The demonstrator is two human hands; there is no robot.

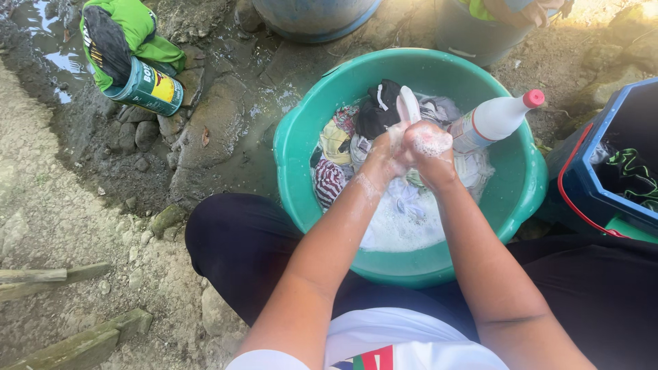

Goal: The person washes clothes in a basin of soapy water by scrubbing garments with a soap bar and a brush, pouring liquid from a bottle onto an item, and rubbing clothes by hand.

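soapy hands (411, 147) scrub cloth over green basin (301, 185) on muddy, stony ground (82, 205).

One green basin (295, 171), one white bottle (490, 122), two hands (411, 147).

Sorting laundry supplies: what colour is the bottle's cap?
Pink-red, on the white bottle in the green basin; head view.

The person wears a white short-sleeved shirt (384, 339) with a red and blue print (only partly visible at the bottom edge of the frame) and black trousers (236, 250). Both forearms are bare, and soap foam covers the left hand (387, 147) and the right hand (428, 147).
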